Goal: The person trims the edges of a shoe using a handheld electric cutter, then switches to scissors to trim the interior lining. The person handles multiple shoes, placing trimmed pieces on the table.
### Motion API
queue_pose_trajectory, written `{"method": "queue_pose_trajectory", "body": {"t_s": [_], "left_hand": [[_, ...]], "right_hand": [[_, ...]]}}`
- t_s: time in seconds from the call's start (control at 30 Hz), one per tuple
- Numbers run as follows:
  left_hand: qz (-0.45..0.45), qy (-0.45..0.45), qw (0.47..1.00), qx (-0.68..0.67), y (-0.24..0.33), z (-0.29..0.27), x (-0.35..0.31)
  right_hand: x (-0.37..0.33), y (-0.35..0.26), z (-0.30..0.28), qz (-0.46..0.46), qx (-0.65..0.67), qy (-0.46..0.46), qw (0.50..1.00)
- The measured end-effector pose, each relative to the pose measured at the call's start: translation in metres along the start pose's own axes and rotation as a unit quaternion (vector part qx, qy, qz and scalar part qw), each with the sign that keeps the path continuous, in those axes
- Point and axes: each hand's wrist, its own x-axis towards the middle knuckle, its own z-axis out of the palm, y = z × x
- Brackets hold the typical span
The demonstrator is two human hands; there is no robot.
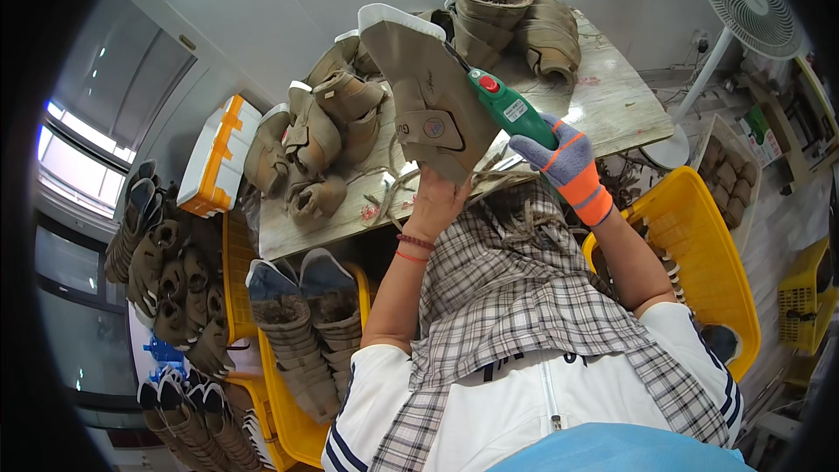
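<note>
Left grip [441, 199], a bare hand with red beads at the wrist, is closed on the near end of a grey-brown boot top [437, 92] that has a white rim and a strap with a round badge. This boot top is held up over a pale, streaky worktop [616, 105], with its white end pointed away. Right grip [572, 162], in a grey and orange glove, is wrapped around a green hand tool [514, 111] with a red button. Its dark nose is held close by the right edge of the boot top; whether they touch cannot be told.

It seems that the edge is being trimmed. For a neat job, the edge should be kept flat and a bit tight, so it is not bunched up. Bare fingers should be kept low, well apart from the nose. The tool should be led slowly and not pushed hard, or the side could be nicked. Thin brown strips [507, 177] near the lap should be kept out of the way.
</note>
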Motion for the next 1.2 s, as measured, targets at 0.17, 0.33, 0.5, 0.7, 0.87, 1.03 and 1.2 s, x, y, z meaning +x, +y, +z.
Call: {"method": "queue_pose_trajectory", "body": {"t_s": [0.17, 0.33, 0.5, 0.7, 0.87, 1.03, 1.2], "left_hand": [[0.008, -0.026, 0.999, -0.027, 0.001, 0.01, -0.011], [-0.022, -0.031, 0.997, -0.074, 0.008, 0.009, -0.017], [-0.002, -0.026, 0.998, -0.051, 0.0, -0.001, -0.025], [0.012, -0.064, 0.997, 0.039, -0.033, -0.018, -0.011], [0.107, -0.07, 0.987, 0.097, -0.067, -0.025, 0.016], [0.016, 0.065, 0.996, 0.063, -0.114, -0.025, 0.077], [-0.092, 0.318, 0.926, 0.185, -0.181, -0.029, 0.158]], "right_hand": [[0.005, -0.004, -0.003, 0.032, 0.059, -0.015, 0.998], [0.009, 0.0, -0.003, 0.003, 0.069, 0.0, 0.998], [0.011, 0.008, -0.003, -0.01, 0.075, 0.002, 0.997], [0.022, 0.023, -0.014, 0.019, 0.149, 0.018, 0.989], [0.029, 0.017, -0.028, 0.039, 0.193, 0.0, 0.98], [0.037, 0.025, -0.047, 0.083, 0.105, 0.001, 0.991], [0.024, 0.039, -0.057, 0.114, 0.078, 0.018, 0.99]]}}
